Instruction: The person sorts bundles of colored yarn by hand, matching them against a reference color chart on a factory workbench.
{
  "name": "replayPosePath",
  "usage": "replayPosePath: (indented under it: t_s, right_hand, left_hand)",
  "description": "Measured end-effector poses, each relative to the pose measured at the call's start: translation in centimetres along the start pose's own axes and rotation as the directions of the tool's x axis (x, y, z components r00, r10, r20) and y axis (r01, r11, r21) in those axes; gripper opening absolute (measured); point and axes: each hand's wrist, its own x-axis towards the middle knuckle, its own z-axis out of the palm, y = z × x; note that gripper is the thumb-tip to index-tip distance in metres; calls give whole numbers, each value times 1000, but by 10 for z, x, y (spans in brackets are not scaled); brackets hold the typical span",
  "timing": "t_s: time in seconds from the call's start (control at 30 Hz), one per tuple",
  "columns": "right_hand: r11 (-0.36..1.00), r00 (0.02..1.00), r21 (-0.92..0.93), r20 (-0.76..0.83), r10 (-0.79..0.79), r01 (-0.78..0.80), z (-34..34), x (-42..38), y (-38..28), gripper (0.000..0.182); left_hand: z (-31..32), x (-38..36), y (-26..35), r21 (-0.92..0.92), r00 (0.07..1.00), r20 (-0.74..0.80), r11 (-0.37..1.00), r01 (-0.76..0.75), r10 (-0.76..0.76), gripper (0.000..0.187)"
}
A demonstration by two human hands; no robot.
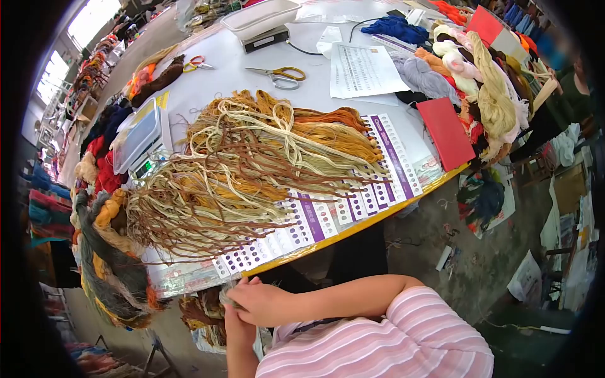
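Note:
My right hand [263,303] and my left hand [238,324] are together just off the table's near edge, fingers bent and touching. A small greyish, strand-like thing [227,293] shows at their fingertips; its shape is too small to make out, and the hands partly cover it. Beyond them, a large heap of yarn strands [252,157] in brown, cream, gold and orange covers the table's middle. White and purple cards with punched holes [309,220] lie under the heap along the yellow-taped edge [353,230].
Scissors [277,74] and small red-orange scissors [196,63] lie behind the heap. A scale with a clear tray [142,142] is at left, a white tray [261,19] at the back. Printed paper [365,70], a red folder [445,133] and skeins [495,94] are at right.

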Motion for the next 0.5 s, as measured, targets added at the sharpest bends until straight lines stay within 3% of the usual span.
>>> replayPosePath:
  t_s: [0.03,0.07,0.13,0.17,0.23,0.27,0.3,0.37,0.43,0.5]
  right_hand:
    - [993,1000,-114,-13,-28,27,3,-2,-1,29]
    - [995,999,-103,-23,-22,20,7,-3,2,34]
    - [979,957,-19,-210,-201,201,9,-9,2,39]
    - [955,911,6,-303,-281,297,8,-12,2,42]
    - [975,978,148,-146,-147,168,1,-18,4,45]
    - [973,995,211,-58,-84,95,-2,-21,6,47]
    - [979,989,159,-94,-115,129,-1,-23,12,47]
    - [980,971,51,-155,-183,192,2,-27,32,47]
    - [985,980,64,-130,-153,162,-6,-29,39,36]
    - [991,994,105,-73,-77,84,-16,-30,40,32]
  left_hand:
    - [21,3,12,-208,999,15,977,49,-47,49]
    - [22,8,14,-176,1000,-23,984,-11,7,45]
    - [19,17,16,-112,988,-97,985,-131,121,40]
    - [15,19,24,-161,979,-56,966,-202,195,37]
    - [0,21,56,-258,940,14,909,-327,342,34]
    - [-9,16,79,-218,898,72,885,-411,434,32]
    - [-18,8,104,-181,845,133,851,-493,518,31]
    - [-38,-5,135,-158,789,39,783,-601,613,30]
    - [-58,-30,168,50,745,-282,785,-618,605,27]
    - [-140,-51,197,-314,767,-189,702,-639,613,23]
